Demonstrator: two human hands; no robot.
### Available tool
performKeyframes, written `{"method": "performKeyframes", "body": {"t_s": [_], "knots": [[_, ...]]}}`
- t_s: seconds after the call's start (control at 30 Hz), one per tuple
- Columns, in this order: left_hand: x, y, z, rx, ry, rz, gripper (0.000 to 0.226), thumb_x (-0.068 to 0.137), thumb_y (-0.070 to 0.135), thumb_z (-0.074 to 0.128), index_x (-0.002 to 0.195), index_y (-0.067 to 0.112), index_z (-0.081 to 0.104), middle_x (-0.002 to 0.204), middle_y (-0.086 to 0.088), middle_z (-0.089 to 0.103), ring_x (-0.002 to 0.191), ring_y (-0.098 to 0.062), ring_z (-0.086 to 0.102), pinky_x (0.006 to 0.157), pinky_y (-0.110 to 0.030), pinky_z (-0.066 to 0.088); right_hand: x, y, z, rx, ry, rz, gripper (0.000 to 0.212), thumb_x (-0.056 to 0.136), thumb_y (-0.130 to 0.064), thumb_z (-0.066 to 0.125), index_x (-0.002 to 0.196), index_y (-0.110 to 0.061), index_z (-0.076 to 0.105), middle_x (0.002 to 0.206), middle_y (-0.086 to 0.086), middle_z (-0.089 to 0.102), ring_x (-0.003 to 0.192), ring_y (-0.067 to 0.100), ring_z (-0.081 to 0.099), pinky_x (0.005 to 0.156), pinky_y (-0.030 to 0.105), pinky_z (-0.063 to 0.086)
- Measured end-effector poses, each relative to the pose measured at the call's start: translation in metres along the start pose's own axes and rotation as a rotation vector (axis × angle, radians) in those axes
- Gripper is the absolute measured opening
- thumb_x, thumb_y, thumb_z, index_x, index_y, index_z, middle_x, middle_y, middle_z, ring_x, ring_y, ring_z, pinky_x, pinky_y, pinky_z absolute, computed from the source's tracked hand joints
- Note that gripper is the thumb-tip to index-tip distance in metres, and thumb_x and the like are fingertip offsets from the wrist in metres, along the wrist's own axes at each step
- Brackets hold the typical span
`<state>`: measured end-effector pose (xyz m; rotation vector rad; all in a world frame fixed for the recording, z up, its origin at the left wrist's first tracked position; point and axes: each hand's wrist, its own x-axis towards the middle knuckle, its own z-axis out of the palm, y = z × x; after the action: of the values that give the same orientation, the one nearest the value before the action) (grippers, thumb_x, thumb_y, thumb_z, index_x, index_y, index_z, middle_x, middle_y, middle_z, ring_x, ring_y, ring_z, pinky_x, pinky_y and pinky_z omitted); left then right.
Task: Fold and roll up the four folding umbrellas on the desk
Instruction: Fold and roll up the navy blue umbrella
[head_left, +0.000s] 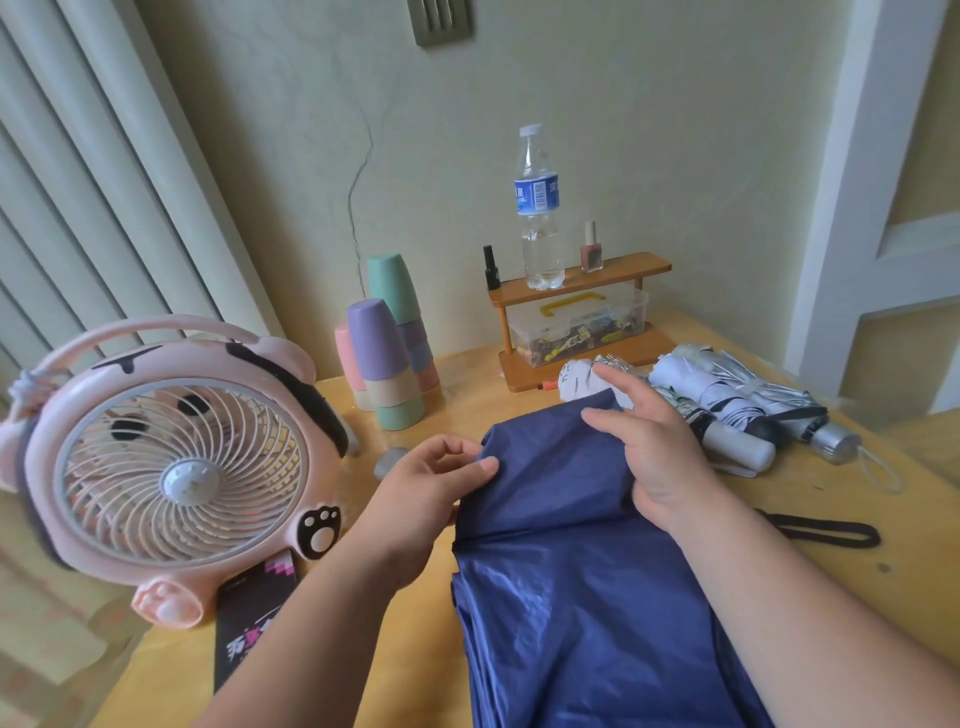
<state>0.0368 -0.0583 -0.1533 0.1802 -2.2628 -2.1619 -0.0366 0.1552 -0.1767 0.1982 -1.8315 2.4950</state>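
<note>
The fingers (485, 464) of the left hand (426, 493) pinch a fold at the left edge of the blue cloth, thumb against forefinger. The fingers (618, 382) of the right hand (660, 462) are loosely spread and hold nothing, and the palm rests on the cloth's upper right part.

Under both runs the yellow wooden worktop (857, 566). On it lies the dark blue glossy nylon folding umbrella (571, 582), loose and unrolled. It reaches from just beyond the fingertips back toward the person. I cannot see its shaft or handle.

Well left of the left fingers stands a round pink plastic desk fan (171, 457). Just right of the right fingers lies a bundle of pale rolled umbrellas (737, 400) with white and silver handles. They look finished, so the blue one is probably the last.

Beyond the left fingers is a stack of pastel plastic cups (395, 358). Nearer than the right fingers, to their right, lies a thin black strap loop (826, 535).

The cloth looks thin, light, limp and slippery, likely with stiff ribs under it. I would take it by the panel edges, as the left fingers do, and press each pleat flat before rolling.
</note>
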Motion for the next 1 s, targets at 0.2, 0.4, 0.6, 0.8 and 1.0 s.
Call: {"method": "performKeyframes", "body": {"t_s": [0.2, 0.4, 0.6, 0.8, 1.0], "knots": [[-0.001, -0.009, -0.005, 0.276, 0.139, 0.025, 0.036, 0.077, 0.045, 0.085, 0.068, 0.019, 0.061, 0.069, 0.0, 0.061, 0.068, -0.015, 0.055, 0.068, -0.033, 0.042, 0.0, -0.002, -0.002, 0.085, -0.127, -0.044, 0.067, 0.094, 0.012, 0.051, 0.143, -0.033, 0.053, 0.127, -0.014, 0.069, 0.121, 0.01, 0.064, 0.1, 0.031, 0.052], [-0.003, -0.004, 0.005, 0.026, 0.088, 0.058, 0.015, 0.092, 0.02, 0.074, 0.086, 0.007, 0.073, 0.088, -0.008, 0.075, 0.085, -0.02, 0.068, 0.08, -0.035, 0.053, -0.001, -0.005, -0.001, 0.086, -0.113, -0.04, 0.064, 0.094, 0.011, 0.052, 0.142, -0.031, 0.054, 0.12, -0.019, 0.071, 0.112, 0.003, 0.068, 0.083, 0.019, 0.055], [0.001, -0.002, -0.002, -0.035, -0.026, 0.178, 0.032, 0.092, 0.029, 0.069, 0.106, 0.001, 0.076, 0.13, -0.008, 0.07, 0.123, -0.024, 0.062, 0.105, -0.043, 0.042, 0.0, -0.004, -0.004, 0.123, -0.114, -0.03, 0.064, 0.094, 0.011, 0.05, 0.146, -0.027, 0.052, 0.123, -0.016, 0.07, 0.113, 0.004, 0.067, 0.094, 0.025, 0.052], [-0.003, 0.006, 0.009, -0.004, -0.163, 0.004, 0.04, 0.107, 0.034, 0.046, 0.117, 0.009, 0.076, 0.125, -0.006, 0.073, 0.122, -0.019, 0.066, 0.109, -0.04, 0.044, 0.003, 0.001, -0.007, 0.096, -0.116, -0.037, 0.064, 0.077, -0.013, 0.069, 0.133, -0.042, 0.064, 0.134, -0.029, 0.057, 0.136, 0.004, 0.046, 0.121, 0.041, 0.032], [0.002, 0.017, 0.018, 0.069, 0.003, 0.069, 0.02, 0.097, 0.026, 0.068, 0.103, 0.012, 0.08, 0.109, -0.005, 0.078, 0.111, -0.024, 0.071, 0.103, -0.038, 0.052, 0.003, 0.001, -0.008, 0.145, -0.15, -0.045, 0.066, 0.075, -0.011, 0.068, 0.136, -0.036, 0.063, 0.138, -0.002, 0.064, 0.131, 0.014, 0.057, 0.119, 0.043, 0.037]]}}
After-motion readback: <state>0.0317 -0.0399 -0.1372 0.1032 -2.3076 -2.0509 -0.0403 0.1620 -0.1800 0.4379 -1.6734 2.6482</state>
